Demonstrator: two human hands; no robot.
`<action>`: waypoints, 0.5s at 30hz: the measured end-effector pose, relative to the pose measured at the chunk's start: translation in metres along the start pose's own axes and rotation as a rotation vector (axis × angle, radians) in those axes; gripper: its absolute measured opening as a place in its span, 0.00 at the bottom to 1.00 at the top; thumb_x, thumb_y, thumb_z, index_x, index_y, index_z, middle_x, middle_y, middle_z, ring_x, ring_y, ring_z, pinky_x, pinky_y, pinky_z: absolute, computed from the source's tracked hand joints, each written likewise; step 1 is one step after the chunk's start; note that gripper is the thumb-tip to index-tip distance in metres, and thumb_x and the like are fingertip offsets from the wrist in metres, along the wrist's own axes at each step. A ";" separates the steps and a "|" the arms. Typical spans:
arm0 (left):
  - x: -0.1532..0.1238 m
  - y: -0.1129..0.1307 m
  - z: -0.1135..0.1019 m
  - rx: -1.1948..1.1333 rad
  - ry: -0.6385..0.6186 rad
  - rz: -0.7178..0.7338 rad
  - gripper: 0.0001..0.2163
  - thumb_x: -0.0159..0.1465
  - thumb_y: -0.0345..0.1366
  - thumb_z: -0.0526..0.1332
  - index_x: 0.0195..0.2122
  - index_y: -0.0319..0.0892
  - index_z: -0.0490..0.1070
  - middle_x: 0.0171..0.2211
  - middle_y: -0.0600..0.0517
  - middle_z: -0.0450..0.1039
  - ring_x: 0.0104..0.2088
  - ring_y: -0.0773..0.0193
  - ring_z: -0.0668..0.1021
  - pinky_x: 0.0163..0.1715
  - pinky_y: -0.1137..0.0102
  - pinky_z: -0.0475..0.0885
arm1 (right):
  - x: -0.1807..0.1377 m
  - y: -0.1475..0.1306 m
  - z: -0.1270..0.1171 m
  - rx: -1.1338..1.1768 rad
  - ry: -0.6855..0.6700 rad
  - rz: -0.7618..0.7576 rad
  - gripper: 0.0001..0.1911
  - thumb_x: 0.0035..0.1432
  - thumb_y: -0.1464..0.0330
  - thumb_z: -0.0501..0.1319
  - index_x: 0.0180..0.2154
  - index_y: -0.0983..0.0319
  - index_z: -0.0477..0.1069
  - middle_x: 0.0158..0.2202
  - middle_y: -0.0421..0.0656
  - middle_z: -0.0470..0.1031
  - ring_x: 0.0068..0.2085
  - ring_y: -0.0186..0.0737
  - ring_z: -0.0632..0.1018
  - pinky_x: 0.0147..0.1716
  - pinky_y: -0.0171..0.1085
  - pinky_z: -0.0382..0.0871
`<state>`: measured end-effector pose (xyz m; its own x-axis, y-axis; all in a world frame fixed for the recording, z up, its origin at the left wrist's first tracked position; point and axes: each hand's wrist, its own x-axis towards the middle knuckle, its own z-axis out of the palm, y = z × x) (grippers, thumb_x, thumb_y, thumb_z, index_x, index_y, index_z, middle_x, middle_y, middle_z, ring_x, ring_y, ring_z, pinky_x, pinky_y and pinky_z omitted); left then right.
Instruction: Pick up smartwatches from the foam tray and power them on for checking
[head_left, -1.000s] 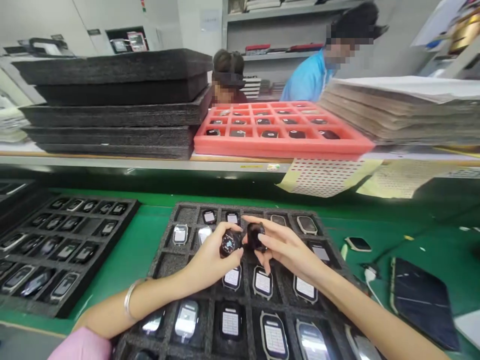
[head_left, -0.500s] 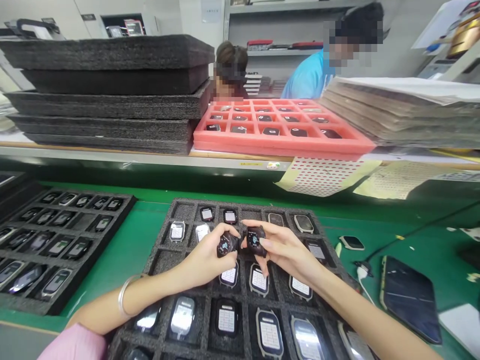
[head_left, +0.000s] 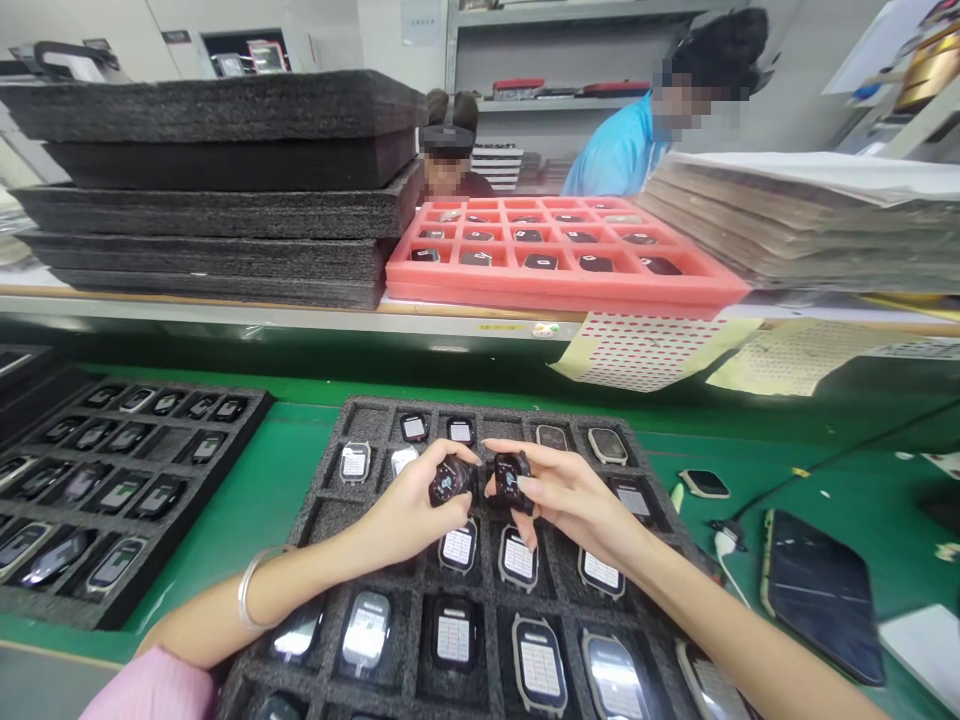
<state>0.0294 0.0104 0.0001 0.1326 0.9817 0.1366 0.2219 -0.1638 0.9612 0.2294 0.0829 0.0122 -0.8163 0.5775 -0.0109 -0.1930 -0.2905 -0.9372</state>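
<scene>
My left hand [head_left: 424,500] is closed around a round-faced black smartwatch body [head_left: 448,482] with its screen lit. Between the thumb and fingers of my right hand [head_left: 566,490] is a second black smartwatch body [head_left: 508,480], squarer, showing a blue figure on its display. The two watches are held side by side, close together, above a dark grey foam tray [head_left: 352,512]. Several strapless watches lie in the tray's compartments, many with white list screens, such as a black-framed watch [head_left: 454,636] and a silver-framed watch [head_left: 539,668]. My forearms cover some compartments.
A second foam tray of watches [head_left: 169,470] lies at left. On the shelf are stacked black foam trays [head_left: 225,215], a pink foam tray [head_left: 570,290] and a pile of sheets [head_left: 810,225]. A phone [head_left: 821,595], cable and loose watch [head_left: 705,484] lie at right. Two people are opposite.
The watch in my left hand has turned slightly and its display looks different. My right hand has barely moved. One person opposite has changed head position.
</scene>
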 end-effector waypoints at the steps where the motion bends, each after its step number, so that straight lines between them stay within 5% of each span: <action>1: 0.000 0.000 0.000 0.000 0.006 0.000 0.14 0.57 0.26 0.56 0.45 0.43 0.63 0.35 0.54 0.67 0.35 0.64 0.70 0.37 0.71 0.66 | 0.000 0.000 0.000 -0.002 0.002 0.002 0.21 0.59 0.68 0.63 0.54 0.61 0.68 0.39 0.49 0.75 0.24 0.34 0.76 0.23 0.33 0.73; 15: 0.002 -0.004 0.000 -0.001 0.021 0.035 0.16 0.59 0.27 0.57 0.48 0.44 0.62 0.39 0.52 0.68 0.37 0.63 0.72 0.38 0.70 0.67 | 0.002 0.001 0.005 -0.041 0.029 0.005 0.22 0.59 0.68 0.63 0.56 0.58 0.67 0.37 0.45 0.74 0.24 0.32 0.75 0.23 0.31 0.72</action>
<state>0.0286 0.0132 -0.0031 0.1200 0.9772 0.1750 0.2169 -0.1978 0.9559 0.2244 0.0802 0.0132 -0.8008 0.5983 -0.0251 -0.1660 -0.2622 -0.9506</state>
